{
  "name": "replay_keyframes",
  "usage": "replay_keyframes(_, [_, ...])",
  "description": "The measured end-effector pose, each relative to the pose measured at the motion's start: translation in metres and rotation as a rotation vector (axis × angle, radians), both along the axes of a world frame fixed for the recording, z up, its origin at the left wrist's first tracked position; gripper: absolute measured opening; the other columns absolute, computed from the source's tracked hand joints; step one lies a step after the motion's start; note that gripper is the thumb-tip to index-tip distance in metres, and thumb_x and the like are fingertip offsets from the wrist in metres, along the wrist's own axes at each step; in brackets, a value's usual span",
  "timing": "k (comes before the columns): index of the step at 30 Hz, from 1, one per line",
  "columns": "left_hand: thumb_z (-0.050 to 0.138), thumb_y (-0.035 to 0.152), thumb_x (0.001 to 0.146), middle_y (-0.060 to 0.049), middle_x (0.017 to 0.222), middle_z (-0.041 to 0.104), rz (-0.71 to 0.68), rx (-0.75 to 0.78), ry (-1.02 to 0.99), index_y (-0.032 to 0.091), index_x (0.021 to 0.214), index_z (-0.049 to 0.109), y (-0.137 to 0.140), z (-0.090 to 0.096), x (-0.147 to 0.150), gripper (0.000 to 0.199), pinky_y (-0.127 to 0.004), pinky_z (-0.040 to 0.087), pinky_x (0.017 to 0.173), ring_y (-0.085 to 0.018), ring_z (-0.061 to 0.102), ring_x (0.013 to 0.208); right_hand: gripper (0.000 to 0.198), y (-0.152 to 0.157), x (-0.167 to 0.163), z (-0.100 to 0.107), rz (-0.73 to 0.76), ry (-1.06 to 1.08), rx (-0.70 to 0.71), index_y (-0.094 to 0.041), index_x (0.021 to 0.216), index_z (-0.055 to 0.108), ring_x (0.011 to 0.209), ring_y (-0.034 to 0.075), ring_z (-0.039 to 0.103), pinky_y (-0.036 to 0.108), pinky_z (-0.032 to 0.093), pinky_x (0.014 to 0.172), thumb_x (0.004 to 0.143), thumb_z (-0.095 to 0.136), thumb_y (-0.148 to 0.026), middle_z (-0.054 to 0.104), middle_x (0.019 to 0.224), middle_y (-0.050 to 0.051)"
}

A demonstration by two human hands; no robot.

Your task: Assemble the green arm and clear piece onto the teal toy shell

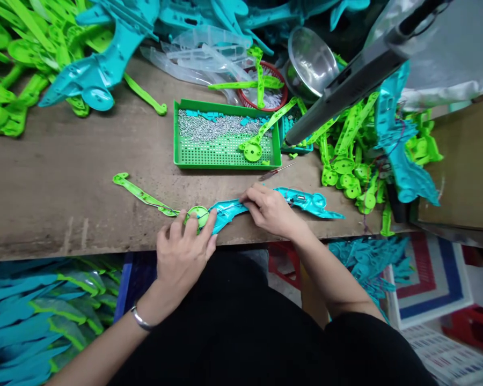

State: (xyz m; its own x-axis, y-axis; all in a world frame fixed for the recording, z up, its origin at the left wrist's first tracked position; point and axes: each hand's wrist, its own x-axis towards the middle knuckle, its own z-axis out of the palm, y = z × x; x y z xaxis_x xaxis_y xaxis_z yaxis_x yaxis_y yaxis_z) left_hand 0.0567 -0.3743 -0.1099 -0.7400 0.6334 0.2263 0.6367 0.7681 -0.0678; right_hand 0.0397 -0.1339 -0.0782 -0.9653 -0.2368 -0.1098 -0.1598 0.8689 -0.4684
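Note:
In front of me on the workbench lies a long blue plastic shell half (227,212), its hollow side up. A green plastic arm (145,197) with a round disc end (199,215) joins it at the left. Over the disc and the shell's left end my left hand (183,246) rests, fingers spread and pressing down. My right hand (270,210) is closed in a pinch above the middle of the shell. A thin dark wire (230,207) runs along the shell to its fingertips. Right of that hand, a small component with wires (300,198) sits inside the shell.
Behind lies a green perforated tray (201,155) of screws, with a screwdriver (277,171) before it. A red basket (284,99), metal bowl (312,61) and grey pole (346,80) stand beyond. Green parts (32,53) pile left; more green parts (350,166) lie right.

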Motion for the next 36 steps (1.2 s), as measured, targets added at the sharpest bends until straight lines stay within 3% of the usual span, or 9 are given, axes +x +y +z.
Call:
replay_keyframes(4, [0.05, 0.037, 0.098, -0.014, 0.115, 0.067, 0.005, -0.015, -0.015, 0.028, 0.142, 0.055, 0.0, -0.001, 0.0, 0.046, -0.043, 0.036, 0.079, -0.034, 0.056, 0.114, 0.017, 0.0, 0.003, -0.006, -0.056, 0.034, -0.006, -0.014, 0.091, 0.064, 0.083, 0.019, 0.058, 0.03, 0.041, 0.076, 0.09, 0.047, -0.011, 0.064, 0.088, 0.008])
replay_keyframes(12, [0.05, 0.038, 0.098, -0.014, 0.118, 0.065, 0.005, -0.006, -0.072, 0.029, 0.146, 0.05, -0.001, -0.003, 0.0, 0.049, -0.044, 0.038, 0.081, -0.035, 0.054, 0.117, 0.024, -0.009, 0.004, -0.011, -0.122, 0.063, 0.107, -0.014, 0.091, 0.07, 0.074, 0.017, 0.054, 0.03, 0.035, 0.067, 0.089, 0.046, -0.014, 0.063, 0.085, 0.007])
replay_keyframes(23, [0.051, 0.036, 0.097, -0.015, 0.12, 0.065, -0.008, -0.004, -0.029, 0.027, 0.143, 0.054, -0.001, -0.002, 0.0, 0.047, -0.044, 0.039, 0.08, -0.035, 0.054, 0.116, 0.029, -0.012, 0.008, -0.013, -0.074, 0.114, 0.282, -0.014, 0.086, 0.073, 0.077, 0.019, 0.049, 0.031, 0.031, 0.064, 0.09, 0.045, -0.011, 0.058, 0.083, 0.009])
replay_keyframes(31, [0.052, 0.033, 0.097, -0.017, 0.122, 0.066, -0.009, 0.059, -0.016, 0.027, 0.146, 0.05, 0.004, -0.012, -0.005, 0.049, -0.046, 0.043, 0.083, -0.037, 0.055, 0.118, 0.03, 0.0, 0.006, -0.028, -0.124, 0.257, 0.185, -0.016, 0.092, 0.075, 0.077, 0.017, 0.05, 0.027, 0.039, 0.07, 0.09, 0.046, -0.008, 0.056, 0.082, 0.006])
replay_keyframes(36, [0.055, 0.035, 0.097, -0.017, 0.127, 0.066, -0.046, 0.141, -0.005, 0.017, 0.142, 0.054, -0.002, -0.013, -0.007, 0.048, -0.044, 0.044, 0.088, -0.034, 0.056, 0.123, 0.029, 0.001, 0.008, -0.027, -0.113, 0.252, 0.18, -0.017, 0.091, 0.074, 0.076, 0.017, 0.053, 0.026, 0.04, 0.068, 0.089, 0.047, -0.007, 0.058, 0.083, 0.006])
